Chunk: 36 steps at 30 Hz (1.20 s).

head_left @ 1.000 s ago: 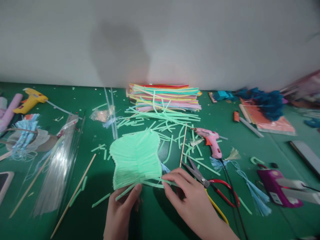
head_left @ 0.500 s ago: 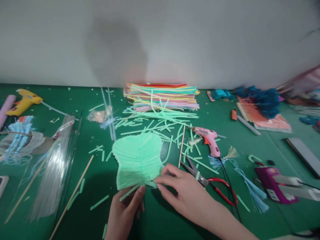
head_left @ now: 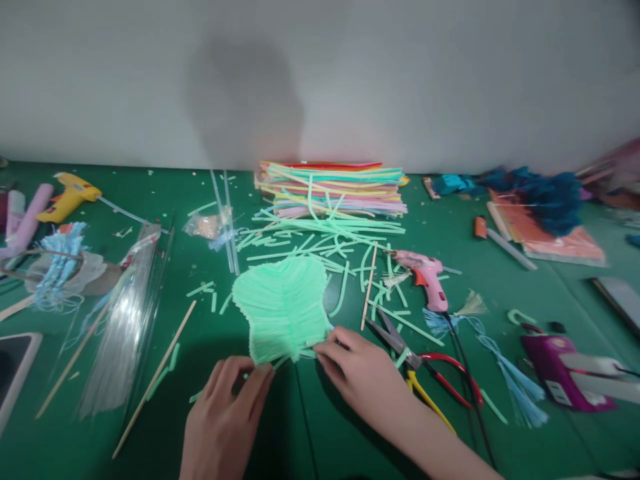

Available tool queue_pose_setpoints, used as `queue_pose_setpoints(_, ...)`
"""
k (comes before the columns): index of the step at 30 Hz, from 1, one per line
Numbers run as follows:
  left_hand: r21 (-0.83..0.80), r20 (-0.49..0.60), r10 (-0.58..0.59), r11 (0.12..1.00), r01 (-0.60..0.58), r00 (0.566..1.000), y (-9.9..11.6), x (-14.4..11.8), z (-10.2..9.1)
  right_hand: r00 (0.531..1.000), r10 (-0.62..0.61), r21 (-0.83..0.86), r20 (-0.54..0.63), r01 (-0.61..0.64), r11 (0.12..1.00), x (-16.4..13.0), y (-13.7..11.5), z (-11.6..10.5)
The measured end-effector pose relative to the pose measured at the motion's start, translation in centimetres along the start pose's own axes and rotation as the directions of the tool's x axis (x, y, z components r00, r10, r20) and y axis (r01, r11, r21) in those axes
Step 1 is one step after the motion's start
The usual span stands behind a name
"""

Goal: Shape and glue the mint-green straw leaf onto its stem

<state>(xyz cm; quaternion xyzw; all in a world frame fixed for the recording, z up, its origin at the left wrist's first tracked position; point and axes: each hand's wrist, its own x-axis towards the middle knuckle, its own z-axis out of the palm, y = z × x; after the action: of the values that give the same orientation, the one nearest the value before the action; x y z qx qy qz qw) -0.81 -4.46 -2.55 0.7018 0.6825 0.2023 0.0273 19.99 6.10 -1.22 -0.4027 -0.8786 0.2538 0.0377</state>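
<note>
A mint-green, ribbed, wavy-edged piece (head_left: 283, 303), seemingly built from pipe cleaners laid side by side, lies in front of me with a ridge down its middle. At its lower left corner my left hand (head_left: 227, 400) is closed, thumb and fingers pinching the edge by a loose green strip. My right hand (head_left: 363, 377) pinches the lower right edge, where short strip ends stick out. The exact spots under the fingertips are hidden. Right of that hand lie red-and-yellow-handled pliers or snips (head_left: 410, 360) and a pink glue gun (head_left: 423, 273).
Cut green pipe cleaners (head_left: 345, 283) are scattered behind the piece, before a multicoloured pipe-cleaner bundle (head_left: 333, 190). Wooden sticks (head_left: 155, 380), clear glue sticks (head_left: 120, 333) and a yellow glue gun (head_left: 73, 197) lie left. A purple device (head_left: 560, 370) and blue tassels (head_left: 515, 387) lie right.
My left hand has turned palm down and moved left, from below the piece's middle to its lower left corner. The piece now lies flatter and slightly farther from me.
</note>
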Motion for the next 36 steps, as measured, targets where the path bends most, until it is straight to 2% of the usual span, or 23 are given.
queue_pose_setpoints(2, 0.044, 0.036, 0.031, 0.998, -0.032, 0.999, 0.2, 0.5, 0.7, 1.000, -0.003, -0.014, -0.028, 0.002, 1.000, -0.2, 0.1, 0.1)
queue_pose_setpoints(6, 0.082, 0.020, 0.036, 0.996, -0.037, 0.999, 0.4, 0.3, 1.1, 0.995, 0.014, -0.007, -0.094, -0.014, 1.000, -0.8, 0.2, -0.2)
queue_pose_setpoints(12, 0.067, -0.008, -0.073, 0.995, 0.074, 0.997, 0.9, 0.2, 1.1, 0.961, -0.029, -0.009, -0.274, 0.028, 1.000, -2.4, 0.9, -0.5)
queue_pose_setpoints(18, 0.037, -0.047, -0.077, 0.996, 0.079, 0.996, 0.7, 0.3, 1.2, 0.953, -0.070, -0.082, -0.295, 0.048, 0.995, -3.0, 2.8, -1.2)
queue_pose_setpoints(23, 0.015, -0.043, -0.087, 0.996, 0.088, 0.995, 0.6, 0.2, 1.3, 0.936, -0.141, -0.061, -0.323, 0.128, 0.990, -1.3, 0.3, -1.6)
queue_pose_setpoints(25, 0.041, -0.008, -0.080, 0.996, 0.081, 0.997, 0.6, 0.3, 1.2, 0.937, -0.208, -0.047, -0.280, 0.203, 0.978, -0.3, -0.8, -1.2)
queue_pose_setpoints(27, 0.103, 0.078, -0.063, 0.993, 0.054, 0.995, 0.8, 0.7, 1.0, 0.934, -0.250, -0.045, -0.253, 0.247, 0.968, 0.8, -1.4, -0.6)
queue_pose_setpoints(31, 0.229, 0.283, -0.018, 0.972, -0.049, 0.959, 0.9, 2.0, 0.7, 0.946, -0.238, 0.019, -0.222, 0.248, 0.969, 2.1, -0.9, 0.5)
queue_pose_setpoints(33, 0.254, 0.311, 0.013, 0.963, -0.096, 0.950, 0.8, 2.5, 0.7, 0.955, -0.220, 0.071, -0.201, 0.238, 0.969, 2.3, -0.5, 0.8)
queue_pose_setpoints(36, 0.237, 0.284, 0.083, 0.959, -0.153, 0.955, 0.3, 3.0, 0.9, 0.956, -0.232, 0.131, -0.178, 0.256, 0.958, 2.7, -0.1, 1.1)
